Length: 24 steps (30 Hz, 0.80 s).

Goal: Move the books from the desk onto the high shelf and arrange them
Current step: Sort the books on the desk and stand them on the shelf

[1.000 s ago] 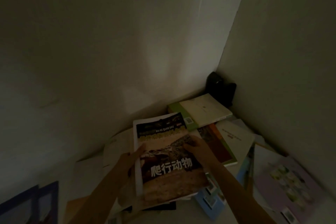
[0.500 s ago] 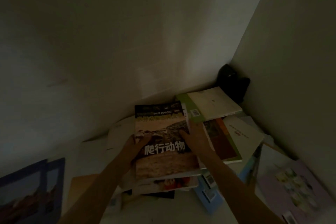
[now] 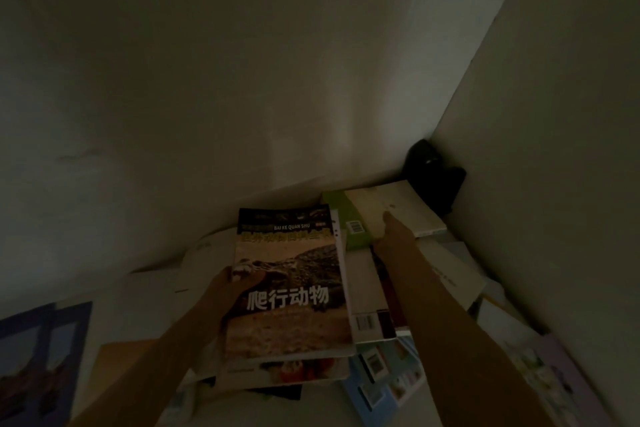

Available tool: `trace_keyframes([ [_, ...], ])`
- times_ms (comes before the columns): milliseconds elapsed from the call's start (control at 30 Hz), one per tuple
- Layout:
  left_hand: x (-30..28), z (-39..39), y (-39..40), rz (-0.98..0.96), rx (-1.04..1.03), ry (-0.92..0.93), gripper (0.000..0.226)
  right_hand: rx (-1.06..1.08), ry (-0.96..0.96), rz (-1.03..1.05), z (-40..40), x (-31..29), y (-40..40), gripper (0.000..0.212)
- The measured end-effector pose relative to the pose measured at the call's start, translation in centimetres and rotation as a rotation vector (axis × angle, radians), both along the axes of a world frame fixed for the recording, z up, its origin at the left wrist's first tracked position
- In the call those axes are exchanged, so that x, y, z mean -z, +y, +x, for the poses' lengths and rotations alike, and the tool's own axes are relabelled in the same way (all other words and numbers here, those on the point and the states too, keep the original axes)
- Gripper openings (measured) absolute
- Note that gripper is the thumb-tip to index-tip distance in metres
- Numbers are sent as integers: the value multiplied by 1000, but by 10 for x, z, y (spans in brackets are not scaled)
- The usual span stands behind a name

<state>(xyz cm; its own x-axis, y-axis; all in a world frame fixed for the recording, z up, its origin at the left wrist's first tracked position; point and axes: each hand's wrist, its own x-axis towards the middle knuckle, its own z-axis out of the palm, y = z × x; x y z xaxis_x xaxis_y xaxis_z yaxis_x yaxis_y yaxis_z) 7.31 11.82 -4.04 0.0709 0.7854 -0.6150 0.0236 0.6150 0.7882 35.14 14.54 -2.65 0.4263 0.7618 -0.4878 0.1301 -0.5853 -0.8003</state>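
A reptile book (image 3: pixel 294 288) with white Chinese title letters lies on top of a loose pile of books in the dim corner. My left hand (image 3: pixel 228 291) holds its left edge, thumb on the cover. My right hand (image 3: pixel 393 236) reaches past it, fingers straight, touching a cream book with a green spine (image 3: pixel 384 210) at the back of the corner. A white-covered book (image 3: pixel 450 270) lies under my right forearm.
A black object (image 3: pixel 434 173) stands in the corner behind the cream book. Blue and pale books (image 3: pixel 381 381) spill at the front, a lilac one (image 3: pixel 554 381) lies at the right, a dark blue folder (image 3: pixel 41 350) at the left. Walls close in behind and right.
My right hand has left the reptile book's cover and stretched forward onto the cream book. My left hand stays on the reptile book's left edge. The view has tilted upward a little.
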Motion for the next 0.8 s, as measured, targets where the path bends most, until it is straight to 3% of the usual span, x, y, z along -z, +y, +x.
trace_keyframes([
  [67, 0, 0, 0, -5, 11, 11, 28, -14, -267, -92, 9, -5, 11, 51],
  [167, 1, -3, -1, -4, 15, 27, 37, -6, -323, -168, 7, -12, 24, 39],
  [200, 1, -4, -2, 1, 9, 33, 38, 51, -265, -147, 5, -9, 26, 41],
  [300, -5, -4, -7, 18, -11, 40, 36, 521, 188, 166, 1, -7, 26, 51],
  [367, -9, -8, -9, 15, -43, 30, 33, 593, 262, 269, 3, -22, 12, 52],
  [467, -9, -16, -10, 24, -34, 60, 35, 409, -61, 263, 17, -62, -7, 55],
  [533, -5, -22, -8, 53, -1, 125, 32, 208, -309, 276, 20, -101, -16, 45],
  [600, 2, -26, -7, 82, 28, 163, 49, -36, -497, 309, 4, -132, -26, 26],
  [667, 16, -29, 0, 70, 49, 149, 75, -264, -713, 285, -27, -150, -35, 22],
  [733, -5, -27, -3, 27, 20, 71, 81, -422, -838, 245, -66, -146, -39, 25],
  [800, -34, -21, -12, -50, -19, -75, 70, -508, -837, 207, -104, -125, -37, 24],
])
